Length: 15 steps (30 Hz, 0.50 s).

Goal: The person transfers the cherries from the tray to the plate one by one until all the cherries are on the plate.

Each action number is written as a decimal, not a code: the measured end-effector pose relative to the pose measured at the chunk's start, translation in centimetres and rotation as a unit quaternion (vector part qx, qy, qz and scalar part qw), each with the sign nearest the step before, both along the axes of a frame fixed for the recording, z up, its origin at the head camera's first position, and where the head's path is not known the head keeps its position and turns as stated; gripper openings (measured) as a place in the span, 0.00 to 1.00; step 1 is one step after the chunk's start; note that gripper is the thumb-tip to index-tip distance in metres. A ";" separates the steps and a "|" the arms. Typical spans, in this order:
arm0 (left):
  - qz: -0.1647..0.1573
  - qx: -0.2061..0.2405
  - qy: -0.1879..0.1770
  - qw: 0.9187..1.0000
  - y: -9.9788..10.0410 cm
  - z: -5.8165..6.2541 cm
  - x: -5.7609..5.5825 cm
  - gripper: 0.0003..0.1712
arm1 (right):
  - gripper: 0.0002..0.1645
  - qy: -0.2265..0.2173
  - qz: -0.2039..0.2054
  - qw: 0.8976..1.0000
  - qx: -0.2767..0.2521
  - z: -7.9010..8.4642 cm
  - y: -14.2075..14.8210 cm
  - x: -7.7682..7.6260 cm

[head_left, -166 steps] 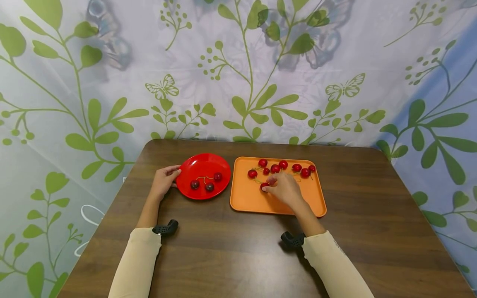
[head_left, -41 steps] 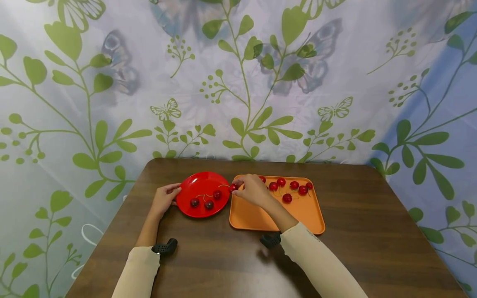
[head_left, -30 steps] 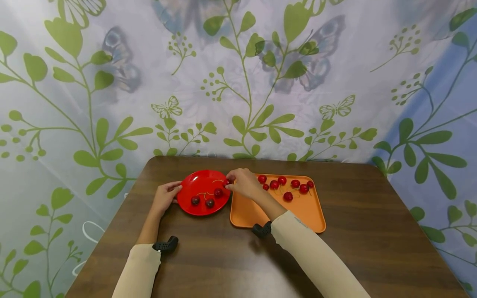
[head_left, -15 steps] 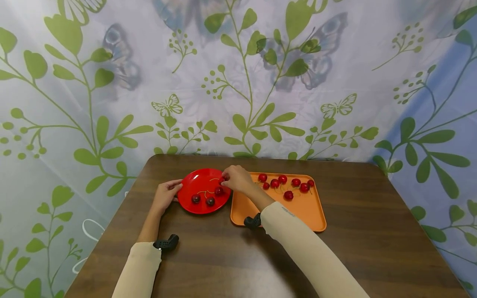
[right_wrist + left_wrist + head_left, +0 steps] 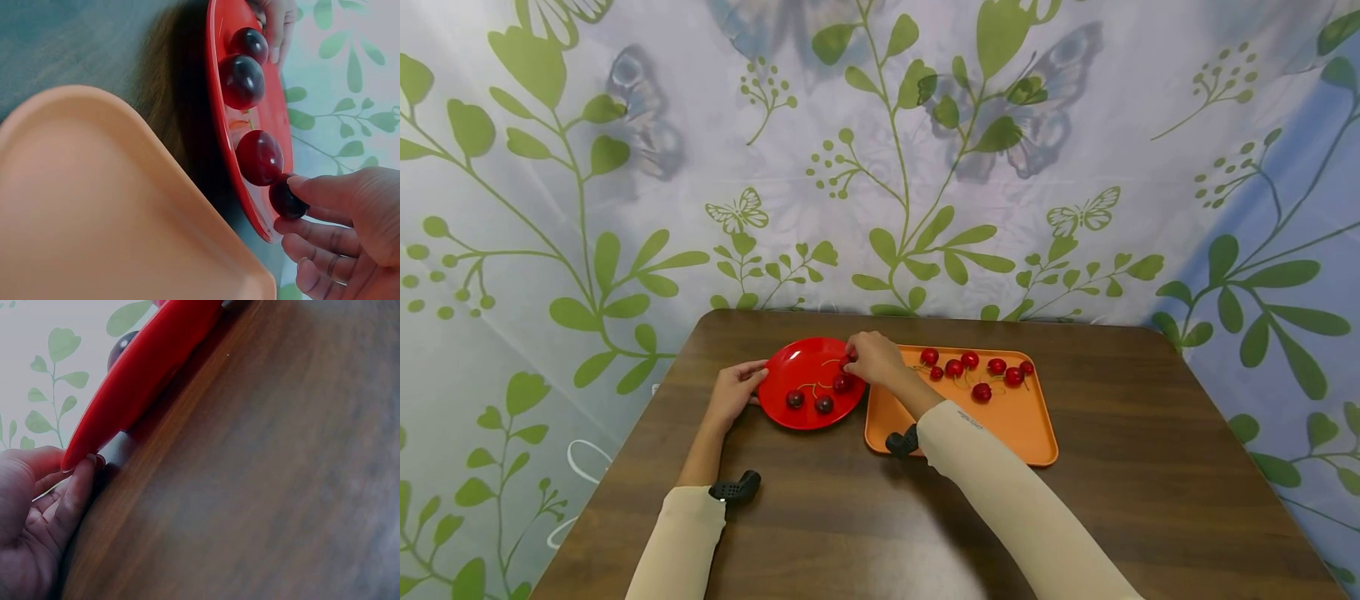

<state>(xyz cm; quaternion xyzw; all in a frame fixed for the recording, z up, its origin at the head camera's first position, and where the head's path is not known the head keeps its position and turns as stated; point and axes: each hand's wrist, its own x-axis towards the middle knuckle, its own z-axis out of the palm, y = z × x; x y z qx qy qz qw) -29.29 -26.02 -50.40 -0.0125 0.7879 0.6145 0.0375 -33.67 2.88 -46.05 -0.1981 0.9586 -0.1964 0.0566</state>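
In the head view my left hand (image 5: 730,396) holds the left rim of a round red plate (image 5: 790,362), thumb on top and fingers beneath. The left wrist view shows this pinch at the plate's edge (image 5: 119,394). My right hand (image 5: 877,360) is over the plate's right edge. In the right wrist view its thumb and forefinger pinch a dark red cherry (image 5: 286,197) close against another cherry (image 5: 259,157) on the plate. Two darker cherries, one (image 5: 795,398) left of the other (image 5: 823,404), lie toward the plate's front, with thin stems behind them.
An orange rectangular tray (image 5: 1007,429) stands just right of the plate, under my right forearm. Several red cherries with stems, one of them a cherry (image 5: 981,392) nearer the middle, lie along its back half. Behind the brown wooden table (image 5: 820,508) hangs a leaf-patterned cloth (image 5: 850,167).
My right hand has moved left from the tray to the plate's right side, bringing a cherry. My left hand keeps its hold on the rim. The head view has tilted slightly.
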 end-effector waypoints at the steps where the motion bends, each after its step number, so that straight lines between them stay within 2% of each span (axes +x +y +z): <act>1: 0.000 0.000 0.000 1.000 -0.1 -0.3 -0.1 0.21 | 0.16 0.000 0.000 1.000 0.000 0.0 0.0 0.0; 7: 0.015 -0.009 0.013 1.000 -0.9 -3.0 -1.4 0.22 | 0.14 0.002 0.002 1.000 -0.001 -0.3 -0.2 -0.2; 15: 0.019 -0.010 0.021 1.000 -1.0 -3.5 -1.6 0.22 | 0.15 -0.001 0.001 1.000 0.005 -0.9 -0.6 -0.5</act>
